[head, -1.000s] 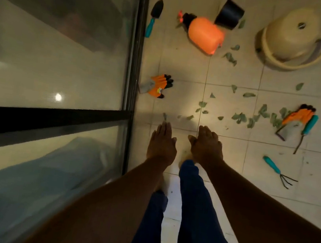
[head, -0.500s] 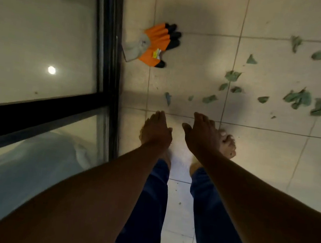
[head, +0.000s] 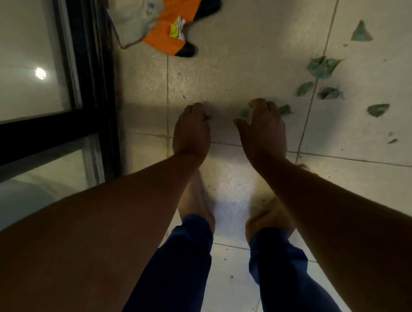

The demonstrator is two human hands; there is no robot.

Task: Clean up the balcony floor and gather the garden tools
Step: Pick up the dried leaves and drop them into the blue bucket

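Beige tiled floor [head: 252, 57] | leaves [head: 324, 66] scattered right, glove [head: 170, 17] upper left, none gathered | left hand [head: 192, 133] grip curled, contents unclear | right hand [head: 263, 132] curling over a leaf [head: 244, 113] | barely begun

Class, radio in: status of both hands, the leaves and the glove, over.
Left hand fingers curled near floor, hold unclear. Right hand curled over a leaf. More leaves scattered right. Orange glove untouched by glass door. Nothing blocking.

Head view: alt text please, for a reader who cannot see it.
Two bare hands reach down to a tiled balcony floor, the left hand curled, the right hand closing over green leaf scraps. An orange work glove lies by the glass door.
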